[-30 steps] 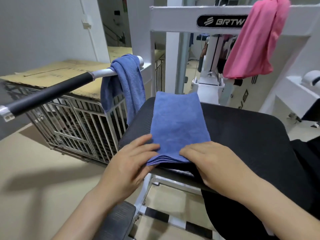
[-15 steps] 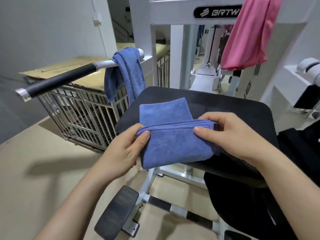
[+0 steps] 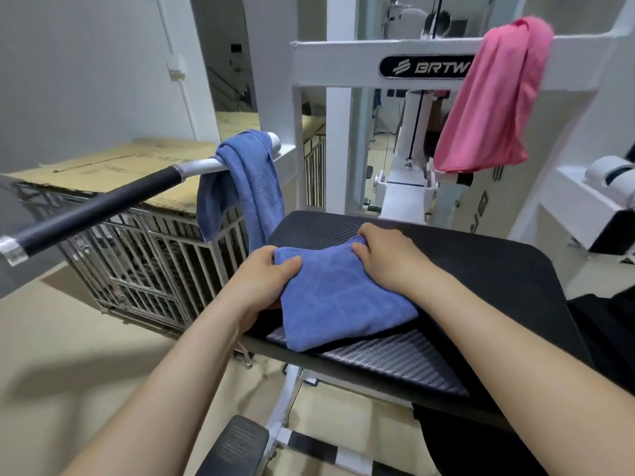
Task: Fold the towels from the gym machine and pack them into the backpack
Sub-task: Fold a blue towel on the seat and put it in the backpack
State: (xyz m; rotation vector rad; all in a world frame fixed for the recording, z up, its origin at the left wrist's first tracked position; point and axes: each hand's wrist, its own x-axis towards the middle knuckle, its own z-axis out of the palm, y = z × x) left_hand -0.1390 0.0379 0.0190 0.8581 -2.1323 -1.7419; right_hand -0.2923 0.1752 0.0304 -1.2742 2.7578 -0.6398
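A folded blue towel (image 3: 338, 300) lies on the black padded seat (image 3: 481, 269) of the gym machine. My left hand (image 3: 264, 280) grips its far left corner, thumb on top. My right hand (image 3: 388, 255) grips the far right corner with curled fingers. A second blue towel (image 3: 245, 180) hangs over the machine's handle bar (image 3: 103, 204) at the left. A pink towel (image 3: 494, 101) is draped over the white frame (image 3: 343, 53) at the upper right. A black fabric mass (image 3: 604, 324), possibly the backpack, sits at the right edge.
A metal cage (image 3: 144, 269) topped with cardboard (image 3: 110, 163) stands on the floor to the left, under the bar. A black foot pad (image 3: 237, 448) and the machine's white base lie below the seat. White machine parts (image 3: 608, 180) jut in at the right.
The near half of the blue towel was lifted and folded away over the far half. Both hands moved from the near edge to the far edge of the towel.
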